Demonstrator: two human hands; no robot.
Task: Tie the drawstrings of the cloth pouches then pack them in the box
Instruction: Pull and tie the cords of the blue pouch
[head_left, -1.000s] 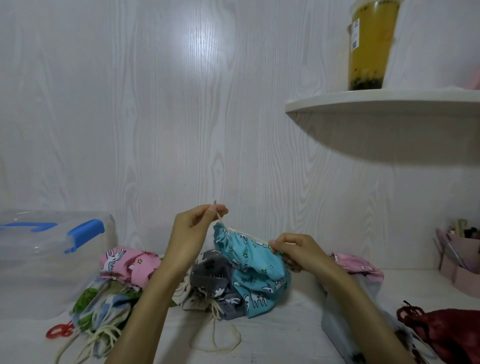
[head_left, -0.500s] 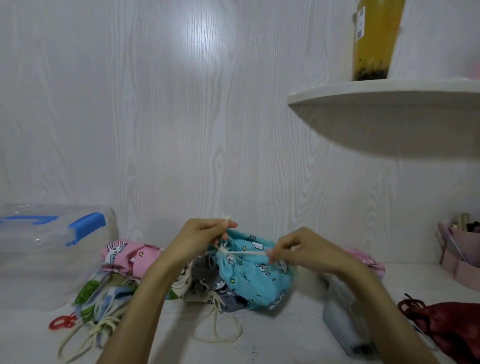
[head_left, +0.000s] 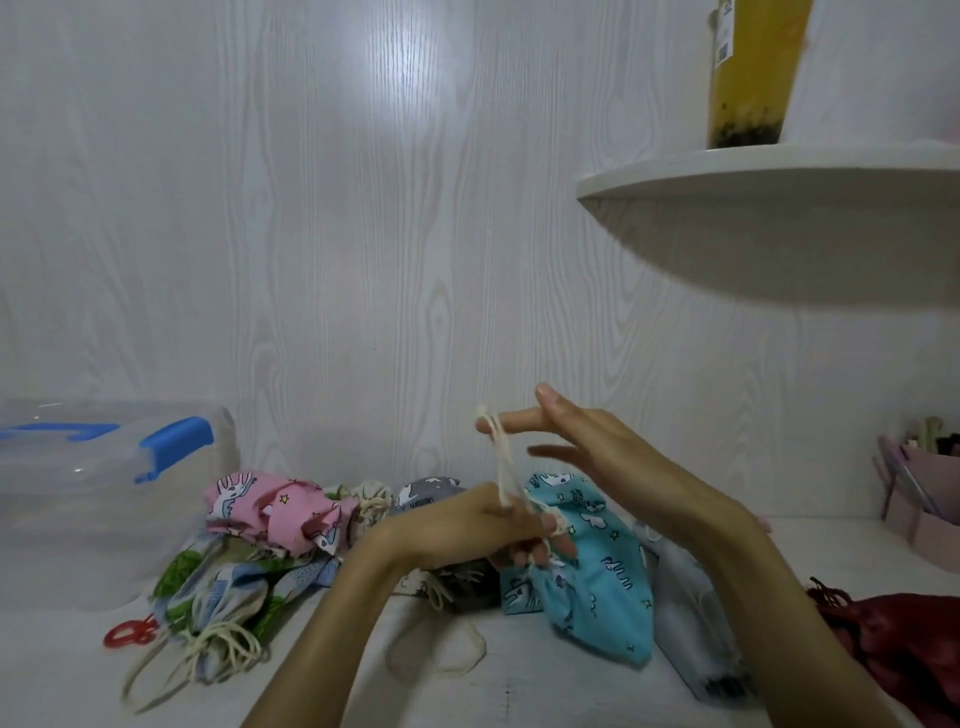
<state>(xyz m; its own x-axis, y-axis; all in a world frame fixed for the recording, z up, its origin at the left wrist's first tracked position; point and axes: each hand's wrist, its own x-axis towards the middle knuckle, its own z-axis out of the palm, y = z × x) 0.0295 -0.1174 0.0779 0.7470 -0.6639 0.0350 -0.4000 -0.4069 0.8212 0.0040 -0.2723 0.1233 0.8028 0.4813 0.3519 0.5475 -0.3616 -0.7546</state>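
A turquoise printed pouch (head_left: 597, 587) lies in front of me on the white desk (head_left: 519, 691). My left hand (head_left: 483, 525) pinches its gathered neck and the cream drawstring (head_left: 501, 467). That cord runs up and loops over the forefinger of my right hand (head_left: 576, 441), whose fingers are spread above the pouch. A pink pouch (head_left: 275, 509), a grey pouch (head_left: 431, 493) and a green-and-blue pouch (head_left: 228, 592) with loose cords lie in a heap to the left. The clear plastic box (head_left: 93, 499) with blue clasps stands at the far left.
A white shelf (head_left: 769, 171) juts out at upper right with a yellow drink cup (head_left: 753, 73) on it. A dark red bag (head_left: 904, 639) lies at the right, a pink organiser (head_left: 919, 499) behind it. A red clip (head_left: 130, 631) rests by the left cords.
The two hands held the cord level between them; now my right hand has risen with the cord looped on its forefinger, and my left hand has dropped onto the pouch's neck.
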